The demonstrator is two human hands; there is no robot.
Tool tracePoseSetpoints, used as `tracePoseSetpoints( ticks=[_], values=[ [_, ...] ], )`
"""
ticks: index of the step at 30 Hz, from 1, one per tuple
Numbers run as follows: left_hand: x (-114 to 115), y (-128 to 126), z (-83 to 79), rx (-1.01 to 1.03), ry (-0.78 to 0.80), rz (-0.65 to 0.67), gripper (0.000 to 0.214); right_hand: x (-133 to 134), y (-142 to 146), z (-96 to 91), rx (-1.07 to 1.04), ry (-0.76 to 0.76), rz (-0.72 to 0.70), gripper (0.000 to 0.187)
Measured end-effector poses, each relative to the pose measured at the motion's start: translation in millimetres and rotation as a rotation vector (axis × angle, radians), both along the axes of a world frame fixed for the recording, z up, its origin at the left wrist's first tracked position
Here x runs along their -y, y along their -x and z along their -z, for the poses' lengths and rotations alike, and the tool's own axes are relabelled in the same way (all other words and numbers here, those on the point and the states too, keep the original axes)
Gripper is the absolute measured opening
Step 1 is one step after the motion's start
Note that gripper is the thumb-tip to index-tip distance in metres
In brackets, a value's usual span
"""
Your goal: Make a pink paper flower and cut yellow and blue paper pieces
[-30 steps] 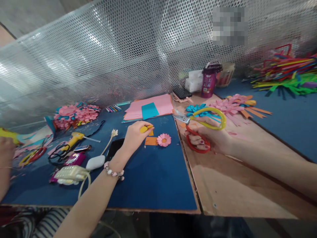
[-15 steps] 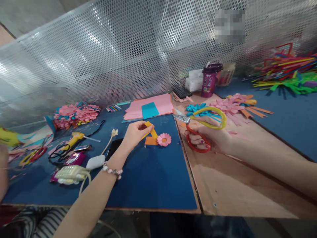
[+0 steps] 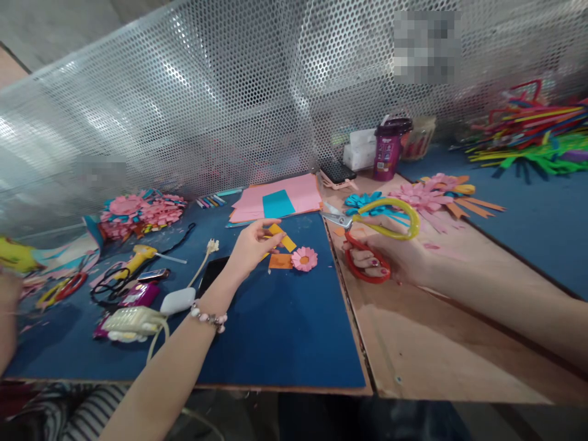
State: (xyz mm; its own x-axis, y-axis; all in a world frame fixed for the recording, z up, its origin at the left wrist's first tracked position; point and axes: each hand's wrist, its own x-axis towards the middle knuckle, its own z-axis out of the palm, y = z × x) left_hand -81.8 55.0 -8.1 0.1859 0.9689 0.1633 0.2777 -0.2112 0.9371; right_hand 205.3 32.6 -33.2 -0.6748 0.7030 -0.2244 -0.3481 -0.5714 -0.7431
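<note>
Between the thumb and fingers of my left hand [image 3: 253, 245] is a folded yellow-orange paper strip [image 3: 287, 239]. Just below it on the blue table lie an orange paper piece [image 3: 280, 261] and a pink paper flower [image 3: 304, 260] with an orange centre. My right hand [image 3: 390, 251] grips scissors [image 3: 386, 236] with one yellow and one red handle, raised over the wooden board. Their blades point left and look nearly closed. Behind my left hand, a blue paper piece [image 3: 278, 204] rests on stacked pink sheets [image 3: 301, 188].
A glue gun [image 3: 136, 260], a power strip [image 3: 133, 321] and a white case [image 3: 177, 301] lie at left, near a co-worker's hand [image 3: 8, 300]. A purple cup [image 3: 388, 150] and paper flowers [image 3: 425, 195] stand behind my right hand. Perforated metal [image 3: 220, 104] closes the back.
My left fingers have shifted on the yellow-orange strip, and its end now tilts out to the right, further from the flower. The scissors stay in place. The co-worker's hand at left has moved slightly.
</note>
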Motion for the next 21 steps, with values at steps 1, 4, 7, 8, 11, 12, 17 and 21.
tracePoseSetpoints(
  ticks=[1,4,7,8,11,12,17,21],
  values=[
    [1,0,-0.6,0.022,0.015,0.007,0.047,0,0,-0.2,0.006,-0.005,0.0,0.042],
    [3,-1,-1.4,0.104,0.059,0.029,0.048,-1,0,1.0,0.023,-0.031,0.003,0.036],
    [3,0,-1.8,0.214,0.113,0.07,0.048,-2,-1,3.4,0.006,-0.039,-0.003,0.032],
    [3,1,-2.2,0.247,0.134,0.077,0.048,-2,0,3.6,-0.006,-0.033,-0.008,0.031],
    [3,1,-3.9,0.331,0.182,0.072,0.048,1,1,-0.8,-0.07,0.001,-0.016,0.028],
    [3,1,-4.5,0.358,0.196,0.068,0.048,4,3,-4.2,-0.102,0.006,-0.021,0.025],
    [1,2,-4.0,0.425,0.219,0.055,0.052,23,9,-24.7,-0.18,-0.048,-0.024,0.012],
    [-1,3,-2.6,0.434,0.253,0.059,0.056,27,12,-24.4,-0.153,-0.085,0.024,0.013]
  ],
)
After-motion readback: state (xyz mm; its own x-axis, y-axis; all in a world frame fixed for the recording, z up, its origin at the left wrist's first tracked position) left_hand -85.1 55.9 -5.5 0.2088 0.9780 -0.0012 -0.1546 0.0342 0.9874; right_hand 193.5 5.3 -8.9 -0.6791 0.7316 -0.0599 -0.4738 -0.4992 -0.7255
